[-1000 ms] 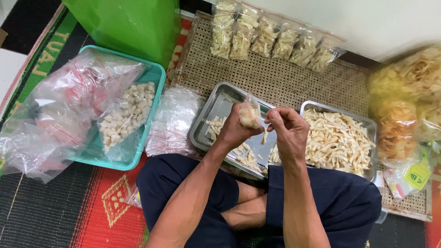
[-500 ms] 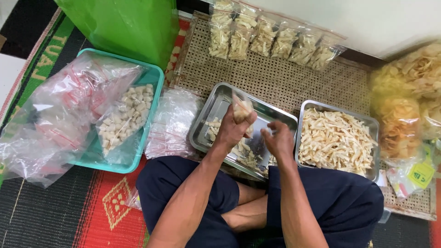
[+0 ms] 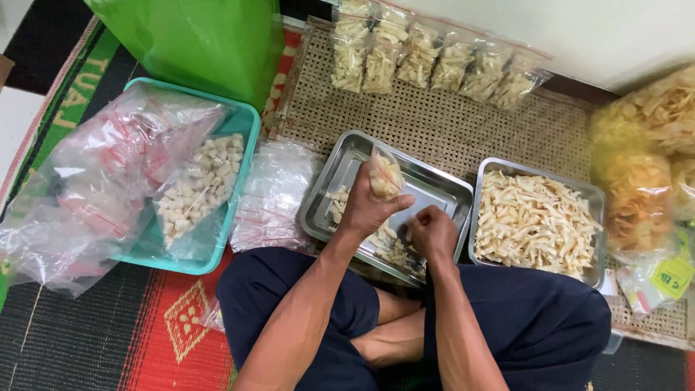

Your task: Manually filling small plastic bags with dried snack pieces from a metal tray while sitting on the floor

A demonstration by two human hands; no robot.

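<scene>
The left hand (image 3: 369, 206) grips a small half-full snack bag (image 3: 384, 174). The right hand (image 3: 432, 232) closes on sticks in the near-empty tray (image 3: 340, 170). Six filled bags (image 3: 434, 65) lie done; another tray (image 3: 539, 221) stays full.

Soft, even indoor light is falling from above; glare is glinting off the crumpled clear plastic bags (image 3: 94, 181), while the right edge is blurring.
</scene>
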